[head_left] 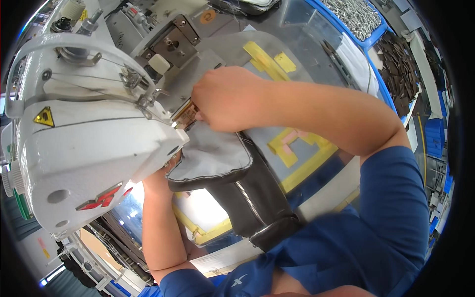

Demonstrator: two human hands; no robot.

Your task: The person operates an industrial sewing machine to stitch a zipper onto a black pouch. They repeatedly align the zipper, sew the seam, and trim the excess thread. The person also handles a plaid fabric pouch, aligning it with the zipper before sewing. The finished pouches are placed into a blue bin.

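A black bag (pixel 251 200) with grey lining (pixel 213 153) lies under the head of a white sewing machine (pixel 99 148). A silver zipper (pixel 250 200) runs along its black side, and its lower end hangs toward my body. My right hand (pixel 227 99) is closed on the bag's upper edge, close to the needle area. Beside its fingertips, a small brownish piece (pixel 186 115) shows under the machine; I cannot make out what it is. My left hand (pixel 170 162) reaches behind the machine head by the bag's left edge, its fingers mostly hidden.
Yellow tape strips (pixel 267 59) mark the grey work surface. A blue bin (pixel 356 22) of small silver metal parts stands at the far right, near a pile of dark brown pieces (pixel 398 69). Tweezers-like tools (pixel 336 59) lie beside a white cloth (pixel 358 62).
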